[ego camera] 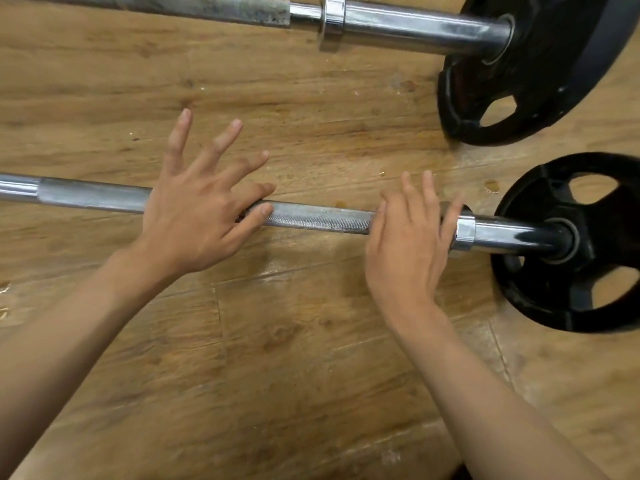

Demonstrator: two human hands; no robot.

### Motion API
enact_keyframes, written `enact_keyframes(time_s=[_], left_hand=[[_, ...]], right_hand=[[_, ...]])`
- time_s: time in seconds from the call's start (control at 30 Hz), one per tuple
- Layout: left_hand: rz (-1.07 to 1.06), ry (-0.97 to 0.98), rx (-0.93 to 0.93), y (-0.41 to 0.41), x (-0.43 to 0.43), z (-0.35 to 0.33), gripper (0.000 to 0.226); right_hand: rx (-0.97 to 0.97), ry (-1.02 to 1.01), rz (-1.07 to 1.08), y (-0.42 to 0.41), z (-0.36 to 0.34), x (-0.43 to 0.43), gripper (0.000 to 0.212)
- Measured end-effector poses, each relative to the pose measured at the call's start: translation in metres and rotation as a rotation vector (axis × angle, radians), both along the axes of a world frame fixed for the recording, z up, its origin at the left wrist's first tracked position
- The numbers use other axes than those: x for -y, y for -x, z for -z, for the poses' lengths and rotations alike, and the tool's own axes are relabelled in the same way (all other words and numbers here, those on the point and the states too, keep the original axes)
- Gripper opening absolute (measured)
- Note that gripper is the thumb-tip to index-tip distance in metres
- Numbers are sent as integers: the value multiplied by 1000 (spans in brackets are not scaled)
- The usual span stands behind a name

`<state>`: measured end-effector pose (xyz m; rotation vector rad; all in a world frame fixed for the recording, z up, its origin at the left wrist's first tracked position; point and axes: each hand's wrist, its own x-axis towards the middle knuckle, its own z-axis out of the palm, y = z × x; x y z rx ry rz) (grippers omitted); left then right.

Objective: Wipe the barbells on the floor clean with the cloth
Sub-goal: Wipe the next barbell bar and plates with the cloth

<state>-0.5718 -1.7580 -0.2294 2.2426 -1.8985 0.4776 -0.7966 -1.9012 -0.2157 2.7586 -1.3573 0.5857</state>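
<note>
1. Floor (pixel 277 341): wood-grain boards, with scuffed pale patches near the bottom edge. Two bare forearms enter from the near edge and reach toward the far side.

2. Left hand (pixel 197 216): palm down over the near barbell (pixel 311 218), left of centre. All the fingers are straight and spread wide apart, and they grip nothing. The thumb tip lies on top of the knurled shaft. The index finger points along the far side of the shaft. The other three fingers fan out above the floor beyond it.

3. Right hand (pixel 408 244): palm down across the same shaft, just left of the near collar (pixel 465 233). The fingers are straight, close together and not wrapped round the bar. Whether the palm presses on the metal cannot be told.

4. The near barbell lies flat on the floor and runs left to right. The knurled section spans the gap between the two hands. The smooth sleeve (pixel 512 237) continues right from the near collar into the near plate (pixel 540 296), which is black with open slots.

5. The far barbell (pixel 415 26) lies along the far edge, roughly parallel to the near one and well apart from it. Its shaft is dull and spotted left of the far collar (pixel 332 19) and bright to the right. It ends at the far plate (pixel 554 64), which is also black and stands close to the near plate.
</note>
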Motion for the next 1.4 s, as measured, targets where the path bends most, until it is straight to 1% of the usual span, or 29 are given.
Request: enact_keyframes(time_s=[0.07,0.13,0.23,0.27,0.3,0.4,0.43,0.47,0.57,0.63,0.67,0.7,0.77,0.83,0.87,0.9,0.97,1.0,1.07,1.1,1.13,1.23,1.27,1.3,1.4], left_hand=[[6,9,-1,2,-2,0,51],[11,4,-3,4,-4,0,51],[6,-8,-8,9,-8,-1,51],[1,-12,-7,11,-10,-2,51],[-5,-19,-6,13,-12,-3,52],[-7,-62,-10,19,-17,-7,53],[-10,-70,-11,21,-19,-8,54],[-19,-74,-12,23,-22,-7,55],[-35,-90,-16,30,-31,-8,58],[-32,-119,-28,35,-35,-8,60],[-34,-134,-34,37,-38,-9,62],[-37,-149,-38,39,-40,-9,63],[-36,-180,-45,43,-45,-10,66],[-25,-192,-52,46,-51,-10,66],[-20,-184,-54,47,-53,-10,65],[-19,-175,-58,48,-56,-10,65],[-21,-168,-67,53,-62,-9,63],[-25,-166,-73,57,-64,-9,62],[-33,-163,-85,63,-70,-9,59],[-35,-166,-92,66,-73,-9,58],[-33,-176,-97,68,-75,-10,58],[-29,-232,-112,76,-83,-13,59],[-40,-247,-127,79,-86,-15,60],[-55,-259,-145,82,-88,-16,60],[-69,-294,-174,92,-97,-21,61]], right_hand=[[-88,-6,155,13,-8,8,35],[-134,-59,178,7,-7,13,32],[-74,-129,223,-12,-8,4,33],[-26,-148,205,-18,-9,-3,31],[30,-176,140,-22,-11,-12,29],[179,-302,-175,-21,-12,-32,36],[193,-303,-206,-13,-9,-34,38],[194,-260,-182,-2,-5,-34,37],[204,-144,27,28,7,-36,38],[210,-137,148,15,8,-46,34],[206,-140,172,-1,6,-54,32],[186,-145,143,-19,1,-64,30],[128,-144,-64,-42,-3,-83,29],[110,-172,-249,-33,-3,-92,29],[125,-170,-261,-18,-2,-89,29],[138,-147,-209,2,1,-84,30],[161,-105,-17,36,3,-74,30],[174,-109,64,43,3,-73,30],[183,-160,176,27,3,-84,30],[165,-194,186,11,0,-94,30],[144,-223,135,-3,-3,-104,30],[77,-257,-166,-6,-10,-119,27],[52,-247,-194,7,-11,-115,26],[38,-228,-152,24,-11,-109,27],[65,-216,107,69,-12,-109,34]])
